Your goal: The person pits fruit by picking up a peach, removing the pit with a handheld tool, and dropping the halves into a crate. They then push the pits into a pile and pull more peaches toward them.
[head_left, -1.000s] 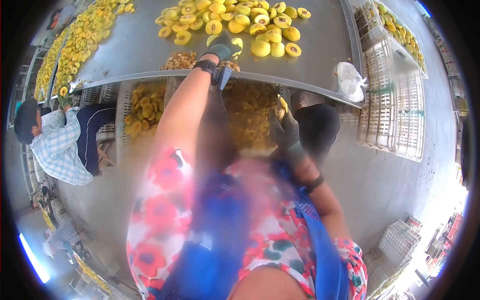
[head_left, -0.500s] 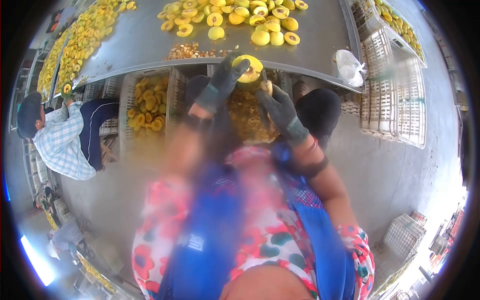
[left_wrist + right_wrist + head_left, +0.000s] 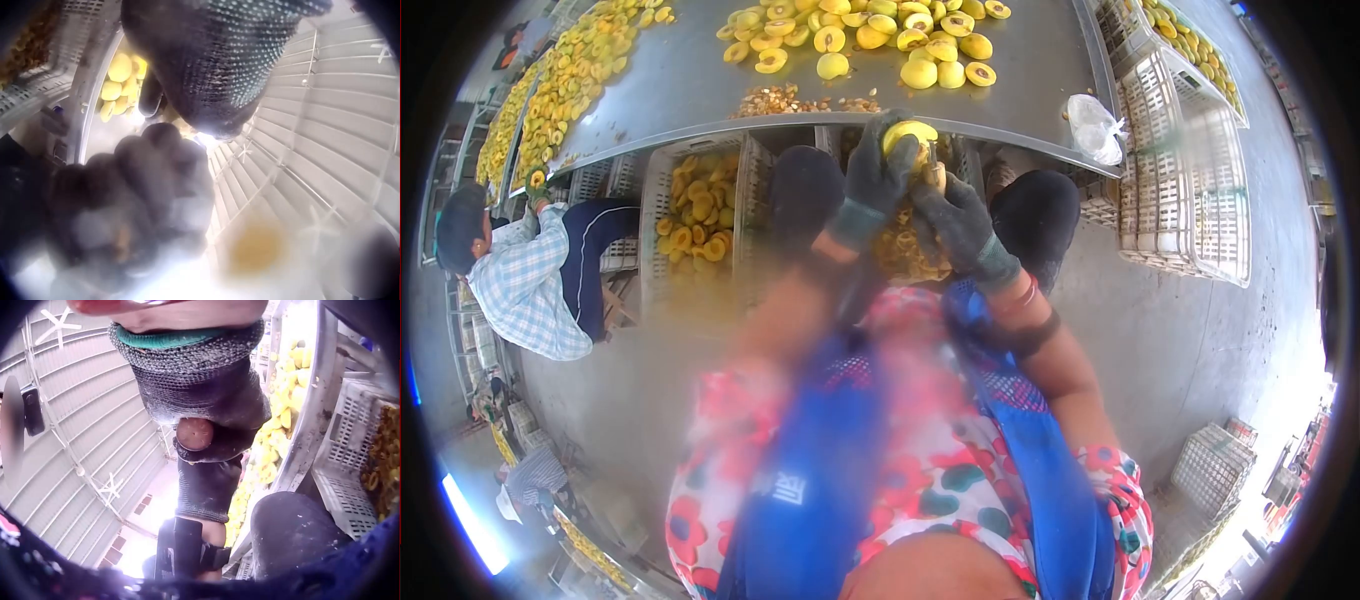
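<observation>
Just in front of the table edge, my gloved left hand (image 3: 875, 185) holds a yellow peach half (image 3: 911, 132), fingers curled round its side. In my gloved right hand (image 3: 960, 222) is a wooden-handled tool (image 3: 937, 178), its narrow metal end right at the fruit. The round butt of the wooden handle (image 3: 194, 434) sticks out of the right fist in the right wrist view. Glove fingers cover much of the peach half. Below both hands, a crate of yellow-brown pieces (image 3: 900, 250) sits between the knees.
The metal table (image 3: 1000, 112) bears a pile of peach halves (image 3: 870, 35) and brown pits (image 3: 780, 101) near its edge. A white crate (image 3: 655, 200) of peach halves stands left, a plastic bag (image 3: 1093, 130) and stacked crates (image 3: 1150, 190) right. Another person (image 3: 530, 280) sits at left.
My left hand has come back from the table with a peach half and tilted it toward my right hand. The tool, first held apart, now meets the fruit.
</observation>
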Demonstrator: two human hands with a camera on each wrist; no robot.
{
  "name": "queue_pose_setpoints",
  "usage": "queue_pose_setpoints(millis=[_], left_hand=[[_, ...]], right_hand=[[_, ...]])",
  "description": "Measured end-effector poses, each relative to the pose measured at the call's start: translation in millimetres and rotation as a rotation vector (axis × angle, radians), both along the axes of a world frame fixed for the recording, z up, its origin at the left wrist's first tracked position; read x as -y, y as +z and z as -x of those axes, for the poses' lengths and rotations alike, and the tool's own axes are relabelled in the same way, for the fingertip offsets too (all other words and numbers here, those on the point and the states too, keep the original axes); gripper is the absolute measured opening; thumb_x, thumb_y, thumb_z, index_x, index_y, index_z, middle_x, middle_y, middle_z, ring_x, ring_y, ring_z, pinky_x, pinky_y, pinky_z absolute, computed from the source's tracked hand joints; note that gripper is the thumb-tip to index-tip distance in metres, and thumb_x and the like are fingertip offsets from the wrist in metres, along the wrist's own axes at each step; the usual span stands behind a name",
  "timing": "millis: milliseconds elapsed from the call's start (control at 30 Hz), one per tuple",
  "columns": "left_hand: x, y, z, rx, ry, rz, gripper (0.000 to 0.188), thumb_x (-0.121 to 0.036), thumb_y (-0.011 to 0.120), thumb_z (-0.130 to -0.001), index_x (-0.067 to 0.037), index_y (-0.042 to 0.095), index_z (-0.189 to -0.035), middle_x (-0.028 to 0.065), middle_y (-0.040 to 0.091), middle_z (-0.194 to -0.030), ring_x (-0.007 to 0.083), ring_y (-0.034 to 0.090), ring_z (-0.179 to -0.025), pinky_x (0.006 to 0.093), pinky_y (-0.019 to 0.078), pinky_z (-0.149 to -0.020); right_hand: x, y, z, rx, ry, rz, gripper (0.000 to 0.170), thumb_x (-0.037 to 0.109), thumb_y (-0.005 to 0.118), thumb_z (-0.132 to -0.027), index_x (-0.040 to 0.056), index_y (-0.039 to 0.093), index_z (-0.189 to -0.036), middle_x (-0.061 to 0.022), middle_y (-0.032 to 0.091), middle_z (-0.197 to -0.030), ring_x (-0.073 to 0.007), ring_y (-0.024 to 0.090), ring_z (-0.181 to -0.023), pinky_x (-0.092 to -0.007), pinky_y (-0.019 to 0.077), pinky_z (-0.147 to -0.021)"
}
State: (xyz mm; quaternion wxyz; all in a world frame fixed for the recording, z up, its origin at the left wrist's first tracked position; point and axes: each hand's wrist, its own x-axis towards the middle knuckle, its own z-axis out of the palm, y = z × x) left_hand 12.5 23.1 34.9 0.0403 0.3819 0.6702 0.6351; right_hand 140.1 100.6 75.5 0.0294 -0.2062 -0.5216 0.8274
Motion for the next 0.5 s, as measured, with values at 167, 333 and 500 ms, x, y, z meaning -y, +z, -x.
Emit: queue_pose_setpoints(millis=[167, 333, 500], left_hand=[[2.1, 4.7, -7.5, -0.021, 0.017, -0.005, 0.034, -0.023, 0.055, -0.092, 0.000, 0.050, -0.116, 0.0141, 0.062, -0.102, 0.0211, 0.062, -0.094, 0.0318, 0.0482, -0.084], [2.8, 8.4, -13.8, 0.073, -0.066, -0.090, 0.033, -0.023, 0.053, -0.093, 0.000, 0.049, -0.116, 0.0131, 0.062, -0.101, 0.0186, 0.061, -0.092, 0.0309, 0.0491, -0.081], [4.8, 9.8, -8.3, 0.146, -0.146, -0.110, 0.035, -0.027, 0.052, -0.094, 0.000, 0.049, -0.116, 0.0111, 0.062, -0.100, 0.0172, 0.060, -0.090, 0.0296, 0.0496, -0.079]], right_hand=[[9.5, -11.4, 3.0, 0.014, -0.057, -0.152, 0.012, 0.012, 0.049, -0.093, 0.0037, 0.051, -0.101, -0.0013, 0.051, -0.064, -0.0089, 0.047, -0.045, -0.0234, 0.0398, -0.042], [5.3, -4.8, 0.3, 0.010, 0.025, 0.027, 0.011, 0.014, 0.048, -0.094, 0.0046, 0.052, -0.099, -0.0016, 0.050, -0.062, -0.0088, 0.046, -0.045, -0.0233, 0.0381, -0.041], [-4.1, 6.6, -5.3, 0.004, 0.156, 0.227, 0.011, 0.014, 0.048, -0.095, 0.0044, 0.051, -0.097, -0.0019, 0.050, -0.062, -0.0091, 0.046, -0.044, -0.0236, 0.0375, -0.040]])
